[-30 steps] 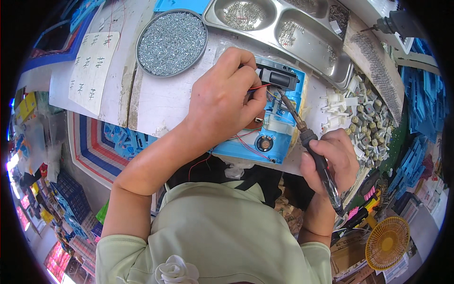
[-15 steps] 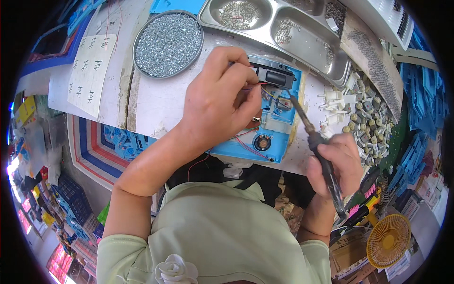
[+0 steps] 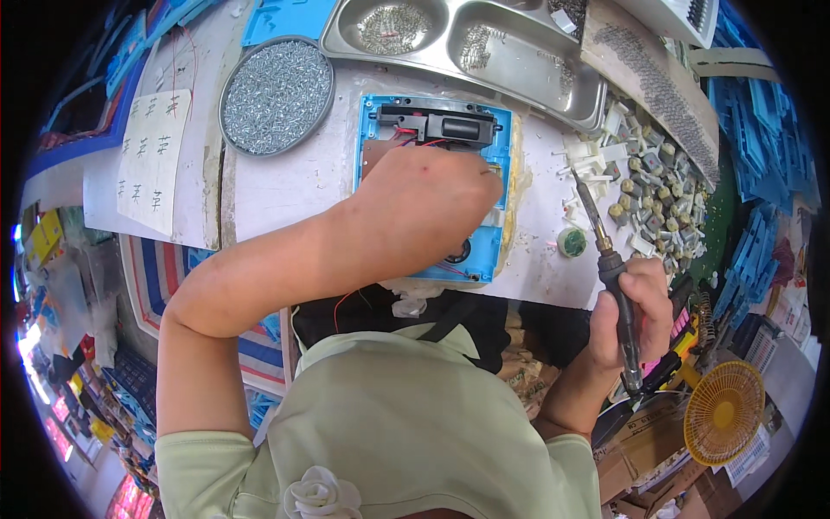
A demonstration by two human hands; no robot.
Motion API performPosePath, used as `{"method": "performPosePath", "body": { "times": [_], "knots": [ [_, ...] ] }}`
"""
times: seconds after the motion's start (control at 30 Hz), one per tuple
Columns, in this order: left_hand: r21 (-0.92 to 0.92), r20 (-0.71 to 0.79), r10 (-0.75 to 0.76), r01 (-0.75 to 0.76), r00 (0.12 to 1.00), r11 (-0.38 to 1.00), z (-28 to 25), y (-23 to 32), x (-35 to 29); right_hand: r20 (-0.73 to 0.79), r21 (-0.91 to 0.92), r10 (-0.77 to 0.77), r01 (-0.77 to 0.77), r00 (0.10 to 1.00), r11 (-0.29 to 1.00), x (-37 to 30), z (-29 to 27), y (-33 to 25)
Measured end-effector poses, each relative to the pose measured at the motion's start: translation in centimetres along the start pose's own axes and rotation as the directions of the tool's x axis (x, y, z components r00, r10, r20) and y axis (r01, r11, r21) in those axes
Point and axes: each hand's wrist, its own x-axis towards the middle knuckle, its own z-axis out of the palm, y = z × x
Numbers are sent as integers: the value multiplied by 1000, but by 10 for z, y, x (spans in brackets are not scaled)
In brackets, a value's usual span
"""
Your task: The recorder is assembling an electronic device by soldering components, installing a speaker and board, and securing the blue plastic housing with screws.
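An open blue plastic case (image 3: 488, 251) lies on the worktable, with a long black part (image 3: 458, 130) and thin red wires along its far side. My left hand (image 3: 432, 203) reaches across it, fingers curled down near its right side. Whatever those fingertips pinch is hidden beneath the hand. To the right of the case, my right hand (image 3: 635, 311) grips a soldering iron (image 3: 610, 264) by its dark handle. Its tip points up and away, apart from the case, near a small round pot with green contents (image 3: 571, 242) and white plastic parts.
A round tray (image 3: 226, 121) of small metal pieces stands at the far left, near a marked paper sheet (image 3: 156, 164). Behind the case is a steel compartment tray (image 3: 519, 91). Small motor-like parts (image 3: 657, 186) are heaped at right, beside a board of tiny pieces (image 3: 661, 95).
My left hand has moved from the case's upper left toward its right side, uncovering the black part. The soldering iron has drawn away from the case to the right. The whole view has shifted.
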Motion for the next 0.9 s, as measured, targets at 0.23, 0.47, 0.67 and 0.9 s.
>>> {"method": "performPosePath", "body": {
  "times": [0.23,0.47,0.67,0.9],
  "knots": [
    [-484,-118,-223,140,968,864,-3,-9,-16,48,135,239,-243,970,961,14,81,-6],
    [-587,83,-433,395,898,707,-11,-6,-16,70,181,255,-264,964,947,31,108,0],
    [-607,-63,-353,245,934,756,-3,-7,-18,80,82,132,-138,988,987,23,106,-1],
    [-281,-92,17,-42,996,959,-4,-15,-30,-88,277,250,-217,964,936,-8,18,-10]
  ]
}}
